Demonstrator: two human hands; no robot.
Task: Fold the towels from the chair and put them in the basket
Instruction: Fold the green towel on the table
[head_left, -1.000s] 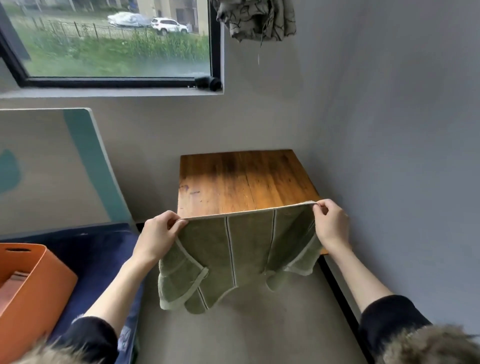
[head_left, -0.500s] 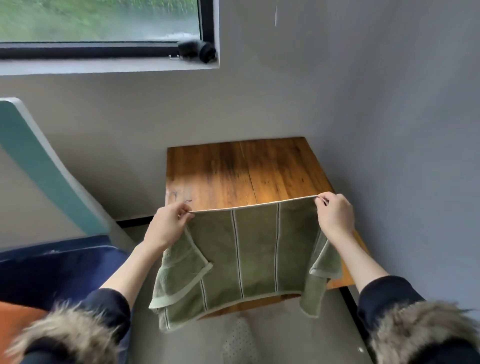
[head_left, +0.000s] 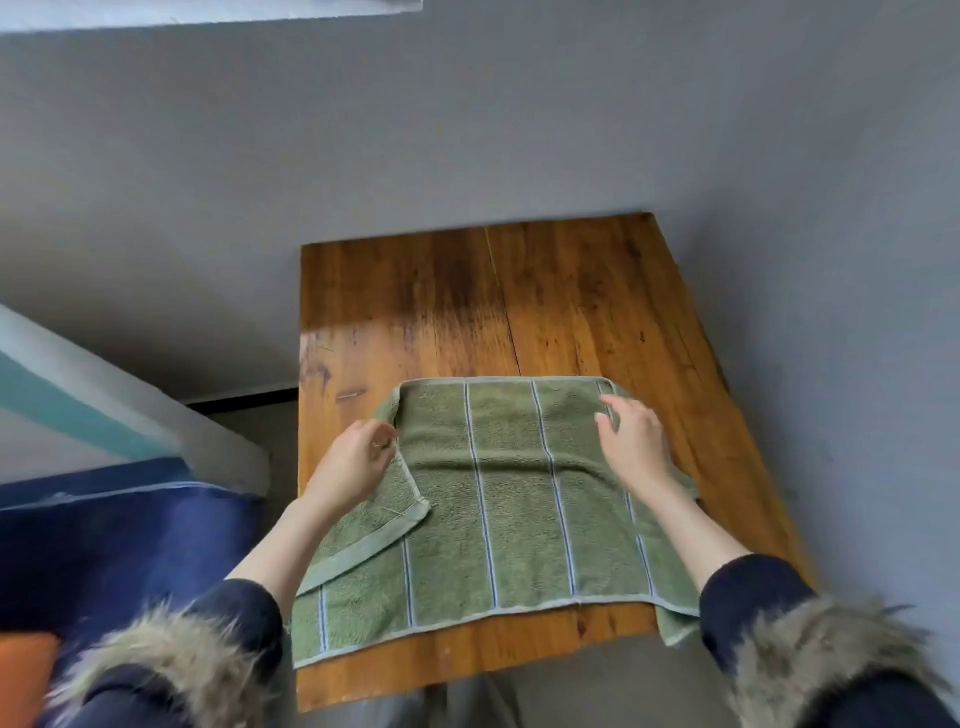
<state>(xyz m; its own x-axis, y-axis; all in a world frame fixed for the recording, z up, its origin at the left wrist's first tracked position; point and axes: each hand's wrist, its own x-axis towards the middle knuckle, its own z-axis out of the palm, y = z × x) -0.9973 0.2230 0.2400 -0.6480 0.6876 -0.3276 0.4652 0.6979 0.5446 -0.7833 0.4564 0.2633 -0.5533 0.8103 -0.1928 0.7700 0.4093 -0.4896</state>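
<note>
Wooden table (head_left: 545, 312): set in grey wall corner. Green striped towel (head_left: 509, 499): flat on near half of table, left edge folded inward, near right corner hanging off edge. Left hand (head_left: 353, 467): fingers curled, pinching folded left edge. Right hand (head_left: 636, 441): fingers spread and relaxed over towel's far right corner, contact unclear.

Home rm — wood table (head_left: 519, 291), blue bedding (head_left: 119, 540).

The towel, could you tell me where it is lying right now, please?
In the head view the towel lies spread on the near half of the wooden table, between the left hand and the right hand.
</note>
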